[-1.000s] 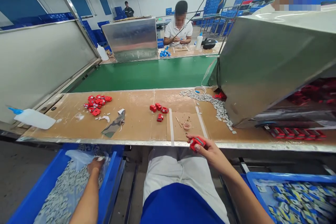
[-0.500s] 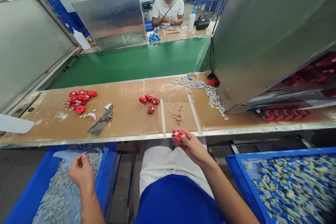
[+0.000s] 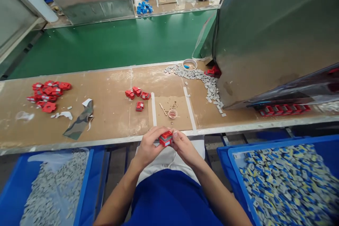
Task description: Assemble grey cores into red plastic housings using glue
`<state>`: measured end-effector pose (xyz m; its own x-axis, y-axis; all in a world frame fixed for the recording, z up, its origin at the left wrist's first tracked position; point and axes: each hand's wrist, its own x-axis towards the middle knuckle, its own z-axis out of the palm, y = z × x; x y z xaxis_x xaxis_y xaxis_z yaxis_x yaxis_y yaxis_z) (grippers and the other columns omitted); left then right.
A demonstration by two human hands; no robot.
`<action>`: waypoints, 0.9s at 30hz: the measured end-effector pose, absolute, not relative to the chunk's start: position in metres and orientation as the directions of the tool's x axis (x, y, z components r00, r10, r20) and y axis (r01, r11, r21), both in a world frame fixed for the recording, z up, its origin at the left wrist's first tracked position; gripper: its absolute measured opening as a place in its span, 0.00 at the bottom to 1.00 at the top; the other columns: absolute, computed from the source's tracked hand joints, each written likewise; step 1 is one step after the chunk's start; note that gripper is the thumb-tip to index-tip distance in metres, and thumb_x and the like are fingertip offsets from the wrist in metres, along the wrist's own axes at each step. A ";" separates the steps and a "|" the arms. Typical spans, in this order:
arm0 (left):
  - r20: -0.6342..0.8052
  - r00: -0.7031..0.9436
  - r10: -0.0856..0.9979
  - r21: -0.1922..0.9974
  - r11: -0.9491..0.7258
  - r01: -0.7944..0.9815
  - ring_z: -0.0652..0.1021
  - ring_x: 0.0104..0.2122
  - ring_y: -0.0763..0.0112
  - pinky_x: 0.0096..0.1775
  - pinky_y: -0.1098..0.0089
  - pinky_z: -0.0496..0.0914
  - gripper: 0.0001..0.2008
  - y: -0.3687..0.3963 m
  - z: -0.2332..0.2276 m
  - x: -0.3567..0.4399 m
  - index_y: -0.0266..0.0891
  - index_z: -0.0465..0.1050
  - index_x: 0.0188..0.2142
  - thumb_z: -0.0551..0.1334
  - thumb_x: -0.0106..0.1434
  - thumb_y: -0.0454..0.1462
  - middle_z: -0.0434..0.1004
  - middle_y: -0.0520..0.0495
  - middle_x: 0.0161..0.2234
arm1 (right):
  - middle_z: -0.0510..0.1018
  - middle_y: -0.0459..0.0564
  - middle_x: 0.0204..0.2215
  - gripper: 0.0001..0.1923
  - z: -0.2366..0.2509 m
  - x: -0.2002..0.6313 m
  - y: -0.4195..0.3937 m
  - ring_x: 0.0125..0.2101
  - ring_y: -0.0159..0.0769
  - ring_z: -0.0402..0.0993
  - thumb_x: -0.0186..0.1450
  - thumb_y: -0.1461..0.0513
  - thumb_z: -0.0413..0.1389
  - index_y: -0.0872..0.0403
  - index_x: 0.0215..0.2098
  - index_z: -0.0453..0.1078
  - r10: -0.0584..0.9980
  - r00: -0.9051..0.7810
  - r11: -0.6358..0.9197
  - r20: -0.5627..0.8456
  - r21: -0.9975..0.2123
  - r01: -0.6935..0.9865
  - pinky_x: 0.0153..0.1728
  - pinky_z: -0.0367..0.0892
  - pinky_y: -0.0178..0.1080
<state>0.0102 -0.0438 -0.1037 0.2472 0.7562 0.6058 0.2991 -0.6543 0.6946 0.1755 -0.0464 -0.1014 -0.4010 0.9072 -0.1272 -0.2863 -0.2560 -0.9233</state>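
Both my hands meet over my lap at the workbench's front edge [image 3: 111,140]. My left hand [image 3: 149,146] and my right hand [image 3: 184,147] together pinch a small red plastic part [image 3: 165,137] between their fingertips. Just beyond on the bench lie a little round cup [image 3: 172,114] and a thin stick [image 3: 162,108] inside a taped square. Three red parts [image 3: 137,93] and a single one [image 3: 139,106] lie left of that square. A blue bin of small grey pieces [image 3: 50,187] sits low to my left.
A pile of red parts [image 3: 47,93] and a camouflage scrap [image 3: 79,123] lie far left. Grey pieces [image 3: 209,84] trail toward a metal hood [image 3: 270,31]. A blue bin of blue-yellow parts [image 3: 288,183] sits right. Beyond the green belt [image 3: 111,46], another person's hands work.
My left hand left the grey-piece bin and came across to the red part that my right hand held. The camera tilted down and nearer to the bench.
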 end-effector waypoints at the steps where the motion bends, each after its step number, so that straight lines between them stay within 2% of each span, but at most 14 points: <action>1: 0.597 0.258 0.760 0.708 -0.650 0.276 0.78 0.48 0.77 0.52 0.79 0.70 0.18 -0.040 -0.105 0.010 0.38 0.73 0.53 0.68 0.64 0.29 0.79 0.47 0.47 | 0.69 0.49 0.30 0.30 -0.101 0.182 -0.046 0.30 0.27 0.66 0.68 0.38 0.57 0.58 0.38 0.66 0.903 -0.418 -0.213 -0.094 -0.945 -0.247 0.40 0.69 0.35; 4: 0.564 0.256 0.785 0.785 -0.606 0.129 0.79 0.45 0.79 0.50 0.81 0.71 0.21 -0.028 -0.117 0.011 0.40 0.76 0.54 0.70 0.62 0.30 0.80 0.48 0.45 | 0.74 0.54 0.31 0.30 -0.102 0.204 -0.042 0.30 0.31 0.72 0.73 0.40 0.51 0.60 0.43 0.70 0.910 -0.412 -0.101 -0.054 -0.991 -0.092 0.37 0.72 0.37; 7: 0.418 0.160 0.894 0.908 -0.406 -0.103 0.81 0.42 0.76 0.46 0.81 0.73 0.21 -0.014 -0.133 0.014 0.38 0.80 0.51 0.74 0.58 0.34 0.81 0.45 0.44 | 0.76 0.57 0.34 0.29 -0.107 0.222 -0.027 0.31 0.33 0.74 0.70 0.43 0.57 0.63 0.49 0.71 0.991 -0.134 0.019 0.003 -0.993 0.116 0.33 0.72 0.36; 9: 0.347 0.117 0.931 0.930 -0.325 -0.170 0.82 0.39 0.74 0.42 0.81 0.75 0.20 -0.005 -0.140 0.014 0.34 0.80 0.49 0.74 0.57 0.35 0.82 0.42 0.42 | 0.76 0.56 0.36 0.28 -0.111 0.229 -0.014 0.33 0.33 0.74 0.68 0.49 0.61 0.63 0.54 0.69 0.994 0.016 0.100 0.107 -0.964 0.244 0.34 0.71 0.36; 12: 0.304 0.083 0.949 0.939 -0.284 -0.195 0.83 0.37 0.77 0.41 0.84 0.74 0.18 0.002 -0.146 0.012 0.34 0.79 0.49 0.73 0.59 0.35 0.82 0.44 0.40 | 0.76 0.53 0.38 0.24 -0.112 0.230 0.004 0.32 0.31 0.72 0.69 0.56 0.60 0.61 0.58 0.69 0.966 -0.029 0.252 0.258 -0.904 0.345 0.34 0.70 0.35; 14: 0.278 0.100 0.956 0.945 -0.253 -0.205 0.83 0.38 0.75 0.41 0.83 0.75 0.19 0.002 -0.148 0.011 0.34 0.77 0.49 0.73 0.60 0.37 0.82 0.44 0.40 | 0.76 0.51 0.38 0.17 -0.107 0.227 0.012 0.32 0.28 0.71 0.70 0.61 0.59 0.59 0.55 0.73 0.928 -0.095 0.366 0.361 -0.831 0.418 0.34 0.69 0.33; 16: 0.257 0.133 0.957 0.950 -0.224 -0.219 0.83 0.35 0.72 0.38 0.79 0.76 0.23 0.000 -0.150 0.009 0.32 0.75 0.51 0.72 0.61 0.44 0.81 0.42 0.38 | 0.77 0.49 0.37 0.10 -0.101 0.223 0.016 0.32 0.26 0.71 0.72 0.64 0.57 0.56 0.49 0.77 0.888 -0.149 0.449 0.435 -0.754 0.479 0.33 0.67 0.31; 18: 0.246 0.151 0.957 0.951 -0.209 -0.228 0.81 0.30 0.73 0.34 0.78 0.75 0.30 -0.002 -0.152 0.008 0.30 0.74 0.53 0.70 0.62 0.52 0.80 0.41 0.36 | 0.77 0.48 0.36 0.08 -0.095 0.220 0.020 0.32 0.26 0.72 0.73 0.66 0.56 0.56 0.44 0.78 0.858 -0.183 0.503 0.481 -0.710 0.492 0.32 0.66 0.31; 20: 0.247 0.160 0.956 0.952 -0.209 -0.223 0.79 0.28 0.77 0.32 0.81 0.73 0.32 -0.003 -0.153 0.007 0.31 0.73 0.54 0.67 0.63 0.56 0.78 0.42 0.36 | 0.77 0.48 0.37 0.07 -0.091 0.218 0.024 0.34 0.27 0.73 0.73 0.66 0.56 0.56 0.42 0.77 0.825 -0.198 0.552 0.530 -0.679 0.483 0.34 0.67 0.32; 25: 0.271 0.178 0.946 0.951 -0.234 -0.202 0.80 0.30 0.78 0.33 0.82 0.73 0.26 -0.002 -0.150 0.008 0.35 0.71 0.52 0.69 0.64 0.51 0.78 0.46 0.37 | 0.77 0.51 0.38 0.05 -0.093 0.216 0.035 0.39 0.31 0.76 0.72 0.67 0.58 0.56 0.42 0.77 0.723 -0.164 0.658 0.671 -0.596 0.460 0.41 0.70 0.35; 27: 0.290 0.163 0.943 0.947 -0.259 -0.187 0.81 0.33 0.76 0.35 0.81 0.74 0.22 -0.002 -0.149 0.010 0.35 0.68 0.49 0.69 0.65 0.47 0.79 0.46 0.37 | 0.77 0.51 0.38 0.03 -0.099 0.216 0.036 0.39 0.31 0.76 0.70 0.66 0.59 0.55 0.40 0.77 0.730 -0.102 0.648 0.676 -0.639 0.414 0.41 0.70 0.35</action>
